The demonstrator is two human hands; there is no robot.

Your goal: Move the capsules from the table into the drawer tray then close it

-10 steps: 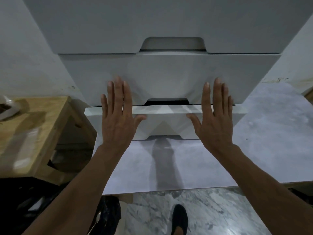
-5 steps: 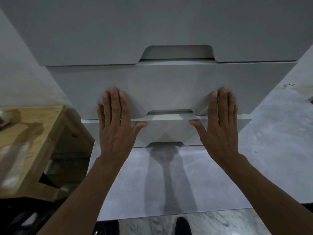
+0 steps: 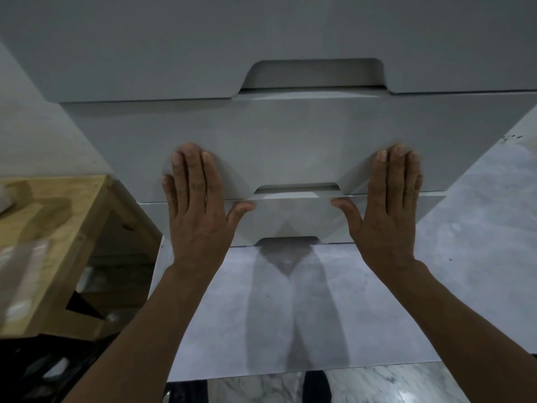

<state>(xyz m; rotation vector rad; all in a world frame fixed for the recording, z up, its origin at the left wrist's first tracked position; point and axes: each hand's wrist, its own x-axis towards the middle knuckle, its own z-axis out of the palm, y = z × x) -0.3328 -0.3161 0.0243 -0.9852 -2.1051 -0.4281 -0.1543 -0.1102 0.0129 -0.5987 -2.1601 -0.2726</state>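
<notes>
A grey drawer unit fills the upper view. Its bottom drawer (image 3: 293, 219) sits nearly flush under the middle drawer (image 3: 290, 141), with only a thin lip showing. My left hand (image 3: 197, 210) lies flat on the left of the bottom drawer's front, fingers straight and reaching onto the middle drawer. My right hand (image 3: 389, 210) lies flat on the right side in the same way. No capsules are in view; the drawer's inside is hidden.
The unit stands on a pale grey table (image 3: 465, 242). A wooden bench (image 3: 58, 228) stands lower at the left, with dark clutter beneath it. Marble floor (image 3: 377, 385) shows below the table's front edge.
Both hands have pushed the bottom drawer inward; the open gap has closed to a thin lip. The view has moved nearer to the unit.
</notes>
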